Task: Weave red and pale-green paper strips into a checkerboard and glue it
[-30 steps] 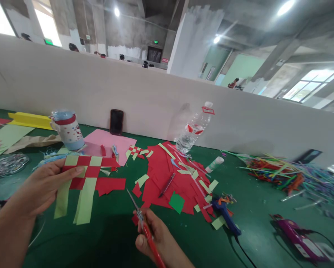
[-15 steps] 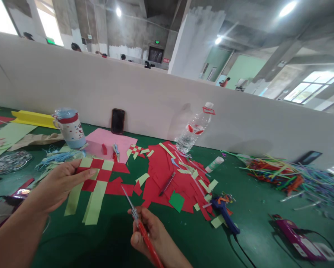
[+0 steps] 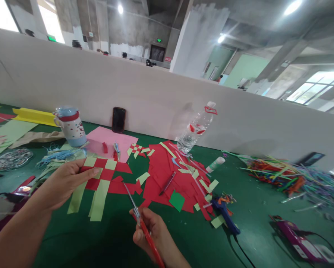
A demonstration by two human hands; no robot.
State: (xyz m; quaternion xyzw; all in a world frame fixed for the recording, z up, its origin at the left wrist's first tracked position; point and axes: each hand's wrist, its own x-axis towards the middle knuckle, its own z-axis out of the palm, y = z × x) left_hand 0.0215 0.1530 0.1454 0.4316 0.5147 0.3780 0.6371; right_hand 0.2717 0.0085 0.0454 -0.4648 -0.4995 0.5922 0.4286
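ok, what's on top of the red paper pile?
On the red paper pile lie a pen, a dark green square and several light green strips. Whatever sits beneath the sheets is covered, so it cannot be seen.

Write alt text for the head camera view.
A person's left hand holds a red and light green woven paper mat above a green table, while the right hand holds red-handled scissors pointing toward it. Red paper scraps, a water bottle, a mug, a phone and a glue gun sit beyond.
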